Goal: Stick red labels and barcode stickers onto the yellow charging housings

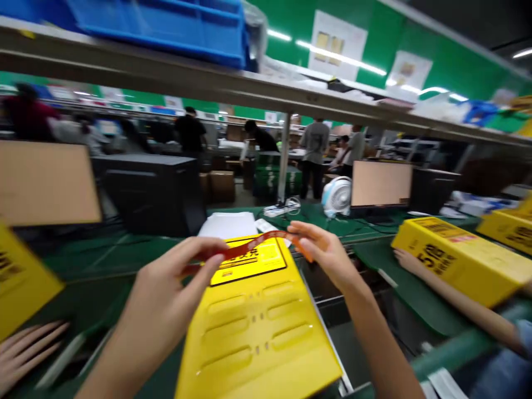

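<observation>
A red printed strip [266, 237], which looks like a sticker or tape, stretches between my two hands above a yellow box [253, 332]. The left end is pinched between thumb and fingers of my left hand [174, 288]. My right hand [326, 252] grips the other end, where an orange piece shows near the thumb. Facing me, the box has raised oval ribs and small slots, with a black-framed printed label near its far edge. The strip hangs over that label and partly covers it.
Other people's hands are close: one at left [29, 352] near a yellow box [25, 282], another arm [449, 288] on a yellow box [457, 260] at right. Monitors [380, 185], a small fan [337, 195] and papers [228, 224] stand behind. A shelf [187, 83] crosses overhead.
</observation>
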The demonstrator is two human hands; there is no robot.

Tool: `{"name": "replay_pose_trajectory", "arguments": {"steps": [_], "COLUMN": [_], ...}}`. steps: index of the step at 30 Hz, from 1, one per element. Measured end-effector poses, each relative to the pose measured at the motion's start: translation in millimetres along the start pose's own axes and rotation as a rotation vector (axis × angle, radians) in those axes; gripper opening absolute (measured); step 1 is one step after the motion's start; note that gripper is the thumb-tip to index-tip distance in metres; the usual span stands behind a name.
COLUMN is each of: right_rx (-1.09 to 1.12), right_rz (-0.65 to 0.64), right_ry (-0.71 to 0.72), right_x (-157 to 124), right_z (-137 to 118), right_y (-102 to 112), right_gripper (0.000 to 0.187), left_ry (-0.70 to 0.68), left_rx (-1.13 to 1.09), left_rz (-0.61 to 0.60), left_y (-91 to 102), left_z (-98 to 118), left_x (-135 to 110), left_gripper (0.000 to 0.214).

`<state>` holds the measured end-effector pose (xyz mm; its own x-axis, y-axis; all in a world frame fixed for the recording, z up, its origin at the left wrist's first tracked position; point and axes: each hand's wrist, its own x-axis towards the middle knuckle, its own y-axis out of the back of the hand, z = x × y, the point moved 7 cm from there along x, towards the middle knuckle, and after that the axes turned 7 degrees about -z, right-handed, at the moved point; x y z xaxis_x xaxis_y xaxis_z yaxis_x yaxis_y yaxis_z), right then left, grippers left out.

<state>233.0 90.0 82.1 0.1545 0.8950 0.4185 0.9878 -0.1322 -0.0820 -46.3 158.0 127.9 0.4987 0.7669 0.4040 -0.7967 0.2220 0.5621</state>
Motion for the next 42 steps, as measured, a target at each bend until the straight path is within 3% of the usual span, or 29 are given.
{"name": "replay_pose_trajectory", "arguments": {"steps": [4,11,16,20,23,28,33,37,42], "right_rx": [0.133,0.259,0.209,0.110,0.020,-0.123,-0.176,-0.196,-0.233], "right_rz": [-0.088,0.053,0.088,0.226,0.326,0.423,0.427,0.394,0.381], "right_ry": [-0.100,-0.264,-0.237,-0.167,-0.091,0.000,-0.017,-0.028,-0.185], "right_x": [-8,-33,-41,-43,-44,-49,-53,-54,-48], "right_z": [12,6,1,2,3,5,12,17,41], "right_y": [-7,1,12,21,21,13,4,0,3], "right_gripper": [0.041,0.035,0.042,0.037,0.034,0.032,0.046,0.034,0.045], "left_ry": [0.010,0.042,0.091,0.130,0.194,0.282,0.322,0.320,0.408], "left_rx": [0.021,-0.006,0.012,0.026,0.006,-0.169,-0.297,-0.375,-0.208], "left_rz": [-0.029,-0.042,-0.045,-0.048,-0.009,0.096,0.217,0.257,0.260], "left_y": [3.3,-5.6,-11.6,-13.4,-15.4,-26.7,-32.1,-32.1,-36.8], "left_z": [18,16,9,7,-4,-44,-74,-81,-93], "left_x": [0,-1,-1,-2,-3,-8,-25,-35,-44], "left_gripper": [0.024,0.023,0.023,0.020,0.019,0.017,0.020,0.021,0.019]}}
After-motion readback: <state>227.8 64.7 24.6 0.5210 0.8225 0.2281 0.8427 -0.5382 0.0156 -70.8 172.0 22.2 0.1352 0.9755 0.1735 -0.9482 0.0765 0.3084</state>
